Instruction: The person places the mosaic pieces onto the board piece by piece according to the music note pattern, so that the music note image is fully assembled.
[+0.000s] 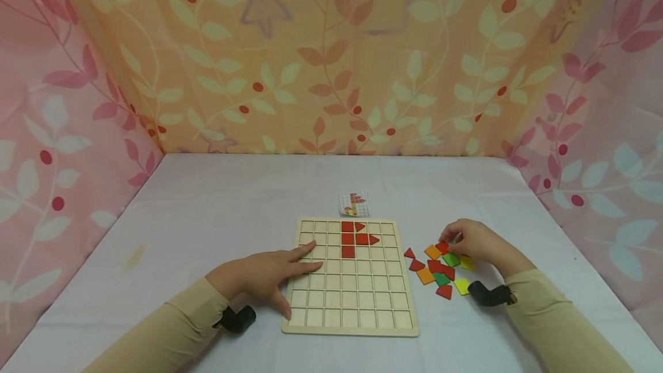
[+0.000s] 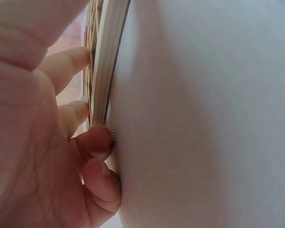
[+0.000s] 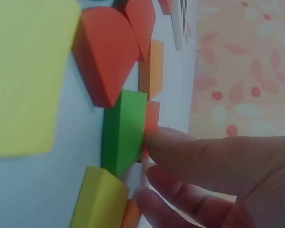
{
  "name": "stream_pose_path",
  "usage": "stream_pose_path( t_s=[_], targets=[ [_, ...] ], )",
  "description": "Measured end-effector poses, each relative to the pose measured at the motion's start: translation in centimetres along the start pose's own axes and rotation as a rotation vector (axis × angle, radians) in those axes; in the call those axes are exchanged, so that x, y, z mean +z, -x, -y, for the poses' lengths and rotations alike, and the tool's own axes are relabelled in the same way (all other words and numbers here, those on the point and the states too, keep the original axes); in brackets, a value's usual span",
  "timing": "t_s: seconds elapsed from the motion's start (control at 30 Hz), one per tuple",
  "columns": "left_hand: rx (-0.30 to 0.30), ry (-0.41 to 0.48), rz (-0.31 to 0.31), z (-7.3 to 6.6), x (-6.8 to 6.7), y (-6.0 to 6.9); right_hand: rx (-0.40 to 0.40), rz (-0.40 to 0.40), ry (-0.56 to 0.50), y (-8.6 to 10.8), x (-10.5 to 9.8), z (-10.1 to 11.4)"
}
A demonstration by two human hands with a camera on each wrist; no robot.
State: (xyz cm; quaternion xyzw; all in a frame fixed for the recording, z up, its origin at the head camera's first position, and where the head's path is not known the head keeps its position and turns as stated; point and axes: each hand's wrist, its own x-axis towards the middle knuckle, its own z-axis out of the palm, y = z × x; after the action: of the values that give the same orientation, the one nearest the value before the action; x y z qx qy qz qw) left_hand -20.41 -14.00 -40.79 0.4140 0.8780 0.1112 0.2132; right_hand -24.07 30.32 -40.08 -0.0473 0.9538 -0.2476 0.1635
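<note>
A pale wooden grid board (image 1: 350, 331) lies on the table, with several red pieces (image 1: 348, 239) set in its upper cells, squares and triangles among them. My left hand (image 1: 264, 275) rests on the board's left edge, fingers spread over the cells and thumb near the lower left corner. In the left wrist view, fingers (image 2: 76, 59) reach over the board's side while others curl beside it. My right hand (image 1: 471, 239) pinches a red piece (image 3: 152, 114) at the far side of the loose pile. A green piece (image 3: 126, 130) partly hides it in the right wrist view.
Loose orange (image 1: 426, 276), green (image 1: 441, 279), yellow (image 1: 462, 286) and red pieces (image 1: 444, 292) lie right of the board. A small printed card (image 1: 354, 204) with a coloured grid pattern lies behind the board. Patterned cloth walls (image 1: 331, 73) surround the white table (image 1: 217, 200).
</note>
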Motion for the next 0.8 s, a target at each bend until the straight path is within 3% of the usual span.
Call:
stream_pose_path(
  t_s=[0.8],
  targets=[
    [-0.013, 0.005, 0.008, 0.07, 0.04, -0.1, -0.043, 0.045, 0.013, 0.19, -0.08, -0.04]
  ],
)
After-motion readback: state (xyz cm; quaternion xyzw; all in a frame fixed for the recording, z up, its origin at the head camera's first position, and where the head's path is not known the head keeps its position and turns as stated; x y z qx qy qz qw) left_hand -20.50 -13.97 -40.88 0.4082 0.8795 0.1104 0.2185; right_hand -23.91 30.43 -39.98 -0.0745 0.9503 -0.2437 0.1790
